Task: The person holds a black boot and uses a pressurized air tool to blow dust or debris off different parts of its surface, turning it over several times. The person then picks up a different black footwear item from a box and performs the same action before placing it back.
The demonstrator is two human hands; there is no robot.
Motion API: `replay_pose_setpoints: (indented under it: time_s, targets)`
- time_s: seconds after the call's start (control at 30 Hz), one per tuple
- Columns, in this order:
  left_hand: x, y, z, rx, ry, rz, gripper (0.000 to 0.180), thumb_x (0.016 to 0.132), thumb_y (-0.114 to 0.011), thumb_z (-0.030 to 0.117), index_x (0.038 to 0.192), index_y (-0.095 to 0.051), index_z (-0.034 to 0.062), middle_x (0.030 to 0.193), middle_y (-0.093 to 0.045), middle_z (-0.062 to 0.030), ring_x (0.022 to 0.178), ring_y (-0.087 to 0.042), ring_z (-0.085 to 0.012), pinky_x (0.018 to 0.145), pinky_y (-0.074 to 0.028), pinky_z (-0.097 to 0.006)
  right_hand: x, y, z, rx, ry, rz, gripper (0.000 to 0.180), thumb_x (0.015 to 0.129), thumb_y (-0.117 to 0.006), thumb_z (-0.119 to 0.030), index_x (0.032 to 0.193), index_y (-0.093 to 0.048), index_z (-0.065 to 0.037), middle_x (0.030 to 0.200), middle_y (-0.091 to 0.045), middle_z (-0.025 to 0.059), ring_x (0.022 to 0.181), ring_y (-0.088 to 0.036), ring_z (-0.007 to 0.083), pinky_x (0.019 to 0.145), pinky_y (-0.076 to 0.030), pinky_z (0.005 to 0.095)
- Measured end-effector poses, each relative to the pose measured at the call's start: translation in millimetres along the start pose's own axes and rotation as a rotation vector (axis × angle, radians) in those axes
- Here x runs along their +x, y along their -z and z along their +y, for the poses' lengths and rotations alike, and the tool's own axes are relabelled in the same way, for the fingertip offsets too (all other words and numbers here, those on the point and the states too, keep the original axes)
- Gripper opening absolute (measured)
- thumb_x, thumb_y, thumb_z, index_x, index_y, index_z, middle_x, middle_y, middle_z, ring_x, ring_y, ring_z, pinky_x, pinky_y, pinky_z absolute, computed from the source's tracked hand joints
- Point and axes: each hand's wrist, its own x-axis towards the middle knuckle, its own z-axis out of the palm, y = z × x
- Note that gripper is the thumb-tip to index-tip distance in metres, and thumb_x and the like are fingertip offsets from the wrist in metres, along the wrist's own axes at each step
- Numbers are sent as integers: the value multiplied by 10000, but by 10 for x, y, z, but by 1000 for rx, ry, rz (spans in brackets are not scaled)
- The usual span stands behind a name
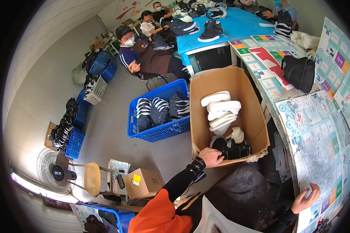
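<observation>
Beside counter (319, 155), open brown cardboard box (229, 112) holds stacked white foam insoles (221, 112), black shoe upper (237, 150) at near corner; left hand (210, 156) grip closed on upper, likely light, floppy, best pinched at rim; long axis unclear; right hand (306, 198) flat, fingers spread, on counter.

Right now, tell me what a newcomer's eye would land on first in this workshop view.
The big open cardboard box in the middle, with white soles stacked inside; the left hand reaches over its near edge onto a black shoe. Left of it stands a blue crate of dark striped shoes. The right hand rests on the worn, patterned table at the right.
</observation>
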Motion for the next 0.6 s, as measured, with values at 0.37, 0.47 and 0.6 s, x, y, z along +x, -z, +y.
replay_pose_setpoints:
  time_s: [0.37, 0.47, 0.6]
  targets:
    - [31, -27, -42, 9, -22, 50, 383, 964, -636, 398, 795, -740, 70, 804, -746, -121, 787, -727, -359, 728, -578, -487, 2, -27, 4, -10, -8, 1, 178, 970, -567, -51, 1094, -660, 37, 1111, -648, 195, 1081, -600, 394, 998, -436, 505]
    - [18, -101, -47, 52, -26, 103, 388, 952, -652, 404, 766, -735, 73, 759, -731, -132, 731, -719, -371, 689, -578, -494, 2, -19, 27, 28, 11, 17, 174, 969, -560, -38, 1092, -658, 36, 1109, -645, 198, 1081, -599, 396, 998, -437, 508]
    - [54, -103, -87, 13, -57, 135, 376, 953, -649, 393, 761, -742, 84, 762, -733, -130, 719, -715, -368, 670, -579, -486, -50, 4, 89, -7, 6, -15, 159, 986, -560, -37, 1099, -643, 38, 1125, -646, 190, 1101, -592, 384, 1018, -443, 485]
